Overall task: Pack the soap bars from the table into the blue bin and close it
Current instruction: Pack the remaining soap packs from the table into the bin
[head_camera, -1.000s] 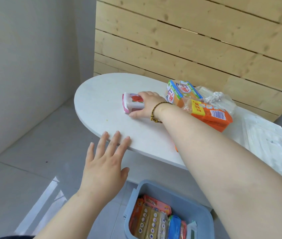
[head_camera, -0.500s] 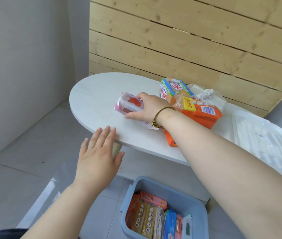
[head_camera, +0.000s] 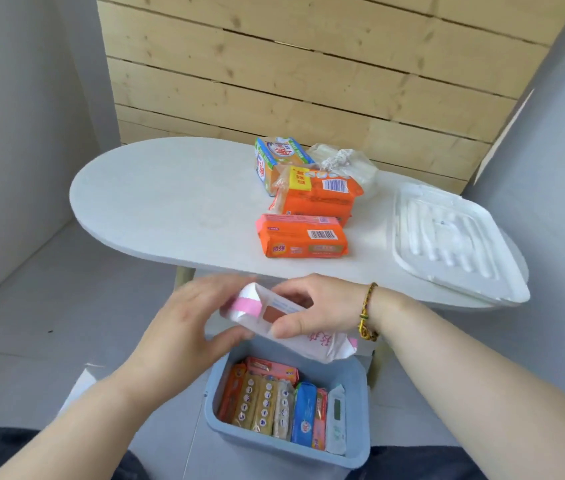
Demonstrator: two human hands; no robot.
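Both hands meet in front of the white oval counter point(head_camera: 170, 202), just above the open blue bin point(head_camera: 357, 410) that sits on the grey tiled floor point(head_camera: 49, 323). The right hand point(head_camera: 312, 306) grips a white-and-pink wrapped soap bar point(head_camera: 274, 317) between thumb and fingers, and the left hand point(head_camera: 184, 327) closes on the bar's pink-banded end, so the bar hangs between them over the bin's far rim. Below the hands the bin is already packed with upright soap packets in orange, gold, blue and white wrappers. Beyond the hands, on the counter, lies an orange soap pack point(head_camera: 303, 237), and behind it a larger orange pack point(head_camera: 319, 195), a green-and-blue pack point(head_camera: 274, 157) and a clear bag point(head_camera: 343, 161). To the right of the right hand a white lid point(head_camera: 447, 237) rests flat on the counter's end. A pale wooden plank wall point(head_camera: 308, 71) stands behind the counter, with plain grey walls at either side.
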